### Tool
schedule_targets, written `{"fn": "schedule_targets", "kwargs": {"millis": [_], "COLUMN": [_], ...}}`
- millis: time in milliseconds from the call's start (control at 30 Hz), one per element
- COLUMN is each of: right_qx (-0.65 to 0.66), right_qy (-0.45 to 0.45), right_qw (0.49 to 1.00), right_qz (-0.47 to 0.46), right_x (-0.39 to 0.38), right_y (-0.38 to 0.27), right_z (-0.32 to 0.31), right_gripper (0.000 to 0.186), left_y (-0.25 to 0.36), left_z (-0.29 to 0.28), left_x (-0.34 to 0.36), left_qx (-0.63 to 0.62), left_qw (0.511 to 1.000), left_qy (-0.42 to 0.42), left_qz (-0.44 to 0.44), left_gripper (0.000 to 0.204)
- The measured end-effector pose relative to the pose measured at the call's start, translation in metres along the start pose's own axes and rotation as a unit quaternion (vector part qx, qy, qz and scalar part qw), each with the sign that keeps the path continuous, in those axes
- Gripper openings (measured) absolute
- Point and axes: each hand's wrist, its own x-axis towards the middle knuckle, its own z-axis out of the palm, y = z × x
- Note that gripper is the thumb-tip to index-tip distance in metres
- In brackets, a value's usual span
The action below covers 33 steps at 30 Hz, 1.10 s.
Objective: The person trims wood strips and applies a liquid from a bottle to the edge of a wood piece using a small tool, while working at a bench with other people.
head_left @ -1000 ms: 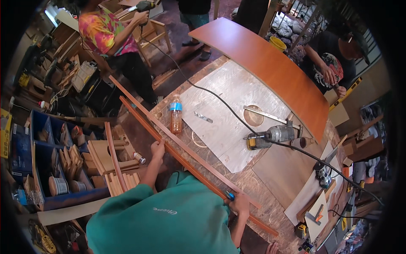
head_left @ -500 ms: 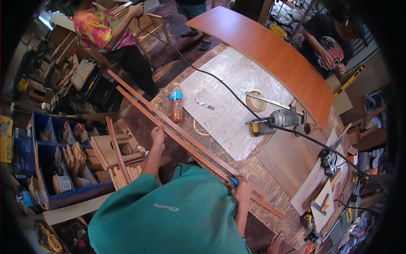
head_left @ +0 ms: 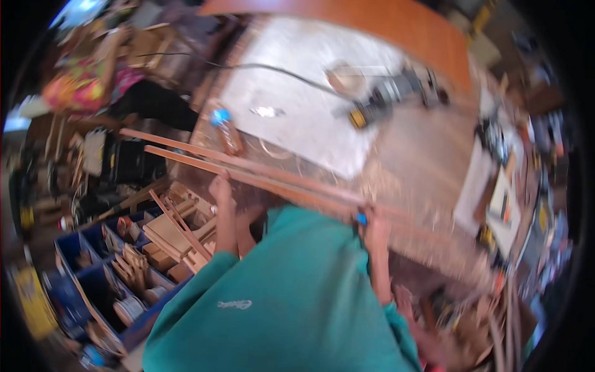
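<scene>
Two long, thin reddish-brown wooden strips lie side by side along the near edge of the workbench [head_left: 427, 167]. My left hand [head_left: 221, 187] is closed around the nearer strip [head_left: 186, 160], toward its left end. The farther strip [head_left: 162, 140] runs just beyond it. My right hand [head_left: 375, 224] is closed on a small blue tool [head_left: 362, 218] against the strips; its kind cannot be made out. Beyond the strips stands a clear plastic bottle [head_left: 230, 137] with a blue label and amber liquid. Motion blurs the strips' right ends.
A grey-and-yellow power tool [head_left: 389, 93] with a black cord [head_left: 279, 69] lies on the bench. An orange-brown panel [head_left: 396, 22] spans the far side. At left are a blue compartment box [head_left: 102, 279] of wood pieces and a person in a bright patterned shirt [head_left: 80, 90].
My view has swung, so the bench and strips sit higher and look flatter, with blur. Both hands keep their holds. The person at the far right has left the view.
</scene>
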Motion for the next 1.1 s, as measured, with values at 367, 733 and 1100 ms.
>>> {"fn": "schedule_targets", "kwargs": {"millis": [367,733,1100], "right_qx": [0.037,0.109,0.232], "right_qy": [0.057,-0.103,0.016], "right_qw": [0.993,0.978,0.950], "right_qz": [0.096,0.142,0.207], "right_x": [-0.012,-0.024,-0.046], "right_y": [-0.017,-0.031,0.008], "right_z": [0.001,-0.008,-0.034], "right_gripper": [0.036,0.041,0.029], "left_y": [-0.008,-0.037,0.002], "left_z": [-0.017,-0.027,0.035], "left_x": [0.023,0.031,-0.051], "left_qx": [-0.010,0.123,0.075], "left_qw": [0.992,0.958,0.925], "left_qy": [-0.113,0.004,-0.270], "left_qz": [-0.050,0.260,0.257], "left_gripper": [0.017,0.027,0.035]}}
